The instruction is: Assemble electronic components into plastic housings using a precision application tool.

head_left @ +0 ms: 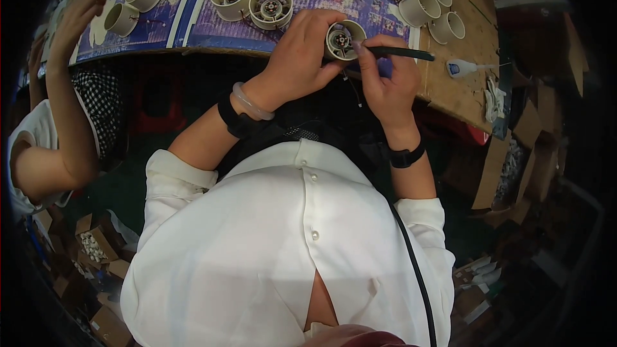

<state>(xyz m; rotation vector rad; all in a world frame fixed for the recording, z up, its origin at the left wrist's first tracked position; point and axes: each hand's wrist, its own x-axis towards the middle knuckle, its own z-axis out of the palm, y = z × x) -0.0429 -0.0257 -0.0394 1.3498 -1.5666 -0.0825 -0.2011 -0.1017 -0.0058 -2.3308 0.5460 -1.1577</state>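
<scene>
My left hand (301,51) is wrapped round a cream cylindrical housing (358,27) at the table's near edge, its open end tilted up towards me. Inside the housing sits a small round motor (341,40) with dark and metallic parts, and thin wires hang below. My right hand (392,87) pinches a dark, slim pen-like tool (405,53). The tool crosses the housing's right rim; my fingers hide its tip, so its exact kind does not show. Just beyond my left hand stand similar housings with motors, the nearest one (271,8) upright.
Several cream housings (421,8) cluster at the far right of the table (459,99). A white squeeze bottle (461,68) with a thin nozzle lies nearby. On the left, a co-worker's raised hand (87,3) is near two housings. An open cardboard box (491,183) stands below the table's right edge.
</scene>
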